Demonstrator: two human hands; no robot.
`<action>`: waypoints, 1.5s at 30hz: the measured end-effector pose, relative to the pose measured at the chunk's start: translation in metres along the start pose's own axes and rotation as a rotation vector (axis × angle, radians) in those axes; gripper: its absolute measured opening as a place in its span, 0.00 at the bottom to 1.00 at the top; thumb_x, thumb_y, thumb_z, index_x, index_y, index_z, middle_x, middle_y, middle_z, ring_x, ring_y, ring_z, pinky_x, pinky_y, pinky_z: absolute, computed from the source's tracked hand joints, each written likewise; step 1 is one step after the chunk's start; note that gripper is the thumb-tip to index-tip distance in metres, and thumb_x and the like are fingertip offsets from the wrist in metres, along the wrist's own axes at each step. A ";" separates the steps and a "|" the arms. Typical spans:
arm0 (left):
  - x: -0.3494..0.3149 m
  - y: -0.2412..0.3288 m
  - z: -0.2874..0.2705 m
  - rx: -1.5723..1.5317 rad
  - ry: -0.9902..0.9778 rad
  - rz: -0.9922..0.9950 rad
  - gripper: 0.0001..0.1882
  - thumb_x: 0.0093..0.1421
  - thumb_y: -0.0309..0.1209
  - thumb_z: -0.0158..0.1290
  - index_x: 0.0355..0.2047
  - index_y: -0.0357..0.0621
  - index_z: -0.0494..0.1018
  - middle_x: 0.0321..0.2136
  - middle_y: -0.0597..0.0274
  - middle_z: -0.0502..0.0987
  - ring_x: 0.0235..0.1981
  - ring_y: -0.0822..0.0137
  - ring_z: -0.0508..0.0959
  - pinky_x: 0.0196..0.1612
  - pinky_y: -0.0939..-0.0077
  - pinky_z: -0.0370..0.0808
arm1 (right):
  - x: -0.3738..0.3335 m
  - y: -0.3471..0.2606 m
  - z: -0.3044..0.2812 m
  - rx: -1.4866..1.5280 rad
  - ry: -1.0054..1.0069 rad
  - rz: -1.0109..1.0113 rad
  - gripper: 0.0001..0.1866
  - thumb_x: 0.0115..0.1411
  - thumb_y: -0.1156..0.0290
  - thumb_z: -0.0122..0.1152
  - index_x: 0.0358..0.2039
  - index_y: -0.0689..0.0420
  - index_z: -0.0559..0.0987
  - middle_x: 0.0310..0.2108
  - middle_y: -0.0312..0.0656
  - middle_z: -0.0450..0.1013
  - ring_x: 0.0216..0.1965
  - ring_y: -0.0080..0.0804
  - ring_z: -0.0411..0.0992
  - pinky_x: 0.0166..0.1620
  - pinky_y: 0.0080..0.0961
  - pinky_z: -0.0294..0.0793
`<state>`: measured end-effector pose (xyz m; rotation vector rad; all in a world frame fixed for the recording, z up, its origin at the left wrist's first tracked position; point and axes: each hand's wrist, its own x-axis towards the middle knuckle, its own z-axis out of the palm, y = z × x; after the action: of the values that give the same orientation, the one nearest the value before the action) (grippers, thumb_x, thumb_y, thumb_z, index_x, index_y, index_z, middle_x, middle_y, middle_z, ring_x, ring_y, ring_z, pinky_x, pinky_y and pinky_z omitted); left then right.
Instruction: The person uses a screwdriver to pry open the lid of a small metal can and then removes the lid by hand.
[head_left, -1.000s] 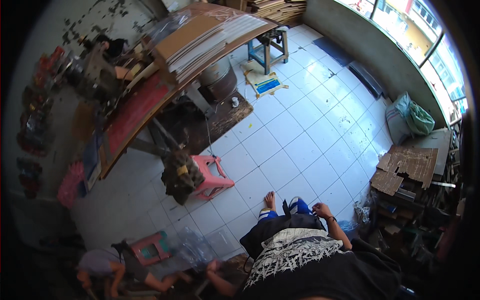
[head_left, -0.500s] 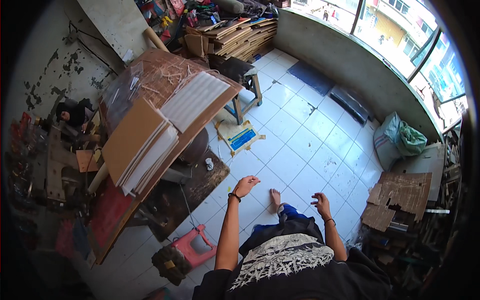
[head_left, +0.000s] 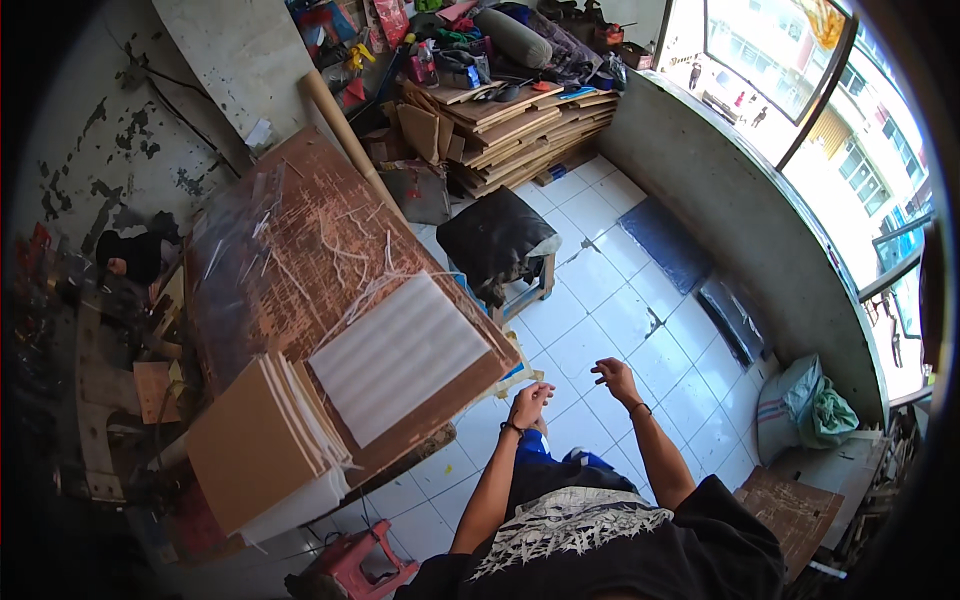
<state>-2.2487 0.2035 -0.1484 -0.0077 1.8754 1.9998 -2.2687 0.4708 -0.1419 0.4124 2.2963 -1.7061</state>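
My left hand (head_left: 528,405) is in the air near the front corner of the worktable, its fingers loosely bent and holding nothing that I can see. A dark band circles that wrist. To its right, my right hand (head_left: 616,382) hovers above the tiled floor with its fingers apart and nothing in them. On the brown worktable (head_left: 330,220) lies a flat white ridged sheet (head_left: 400,355). Beside it leans a stack of brown cardboard panels (head_left: 255,440) with white sheets between them. Thin white strips (head_left: 345,250) and clear plastic (head_left: 235,235) are strewn farther back.
A black-covered stool (head_left: 495,235) stands beyond the table's right edge. Stacked boards (head_left: 535,140) rise at the back. A red plastic stool (head_left: 360,560) is near me at the left. Dark mats (head_left: 665,243) and a white sack (head_left: 790,405) lie along the low wall.
My view has shifted forward, bringing the worktable and black-covered stool nearer. My right hand has moved up and forward, closer to the left hand, whose fingers are more bent.
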 end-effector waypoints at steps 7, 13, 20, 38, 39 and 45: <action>0.220 0.048 0.019 -0.095 0.423 -0.073 0.16 0.68 0.39 0.53 0.41 0.38 0.80 0.28 0.61 0.83 0.29 0.73 0.81 0.34 0.78 0.77 | 0.180 -0.056 0.013 -0.119 -0.066 0.027 0.14 0.66 0.69 0.59 0.42 0.69 0.80 0.33 0.46 0.83 0.30 0.30 0.81 0.34 0.25 0.82; 0.358 0.036 0.003 -0.261 0.852 -0.219 0.16 0.65 0.38 0.54 0.37 0.36 0.80 0.29 0.54 0.83 0.30 0.65 0.82 0.35 0.74 0.77 | 0.316 -0.076 0.017 -0.403 -0.160 -0.003 0.17 0.64 0.60 0.62 0.33 0.64 0.82 0.26 0.43 0.82 0.27 0.31 0.81 0.34 0.29 0.80; 0.456 -0.009 -0.113 0.392 1.399 -0.140 0.14 0.59 0.38 0.60 0.39 0.42 0.77 0.32 0.52 0.78 0.37 0.51 0.78 0.43 0.56 0.75 | 0.505 -0.076 0.006 -0.794 -0.224 -0.052 0.20 0.65 0.55 0.58 0.36 0.63 0.79 0.34 0.57 0.79 0.39 0.57 0.78 0.45 0.47 0.77; 0.489 -0.176 -0.271 -0.818 0.767 -0.777 0.53 0.62 0.73 0.33 0.69 0.37 0.60 0.66 0.51 0.65 0.66 0.53 0.63 0.70 0.64 0.54 | 0.683 0.002 0.058 0.330 -0.519 0.362 0.44 0.72 0.36 0.32 0.72 0.62 0.54 0.70 0.46 0.57 0.69 0.38 0.56 0.71 0.31 0.51; 0.450 -0.194 -0.264 -0.446 1.068 -0.467 0.47 0.67 0.68 0.32 0.68 0.36 0.62 0.65 0.52 0.68 0.65 0.56 0.65 0.69 0.68 0.54 | 0.655 -0.027 0.083 0.307 -0.515 0.382 0.44 0.71 0.35 0.34 0.72 0.60 0.55 0.69 0.46 0.59 0.68 0.38 0.58 0.71 0.33 0.53; 0.404 -0.168 -0.160 -0.482 1.133 -0.383 0.41 0.72 0.60 0.32 0.67 0.35 0.62 0.65 0.54 0.67 0.68 0.61 0.63 0.70 0.71 0.54 | 0.608 -0.015 -0.003 0.274 -0.466 0.448 0.42 0.70 0.37 0.38 0.71 0.58 0.58 0.66 0.45 0.63 0.66 0.38 0.61 0.69 0.35 0.57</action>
<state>-2.6145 0.1665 -0.4344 -1.7878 1.5757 2.2513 -2.8384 0.5158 -0.3488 0.4764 1.5176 -1.6649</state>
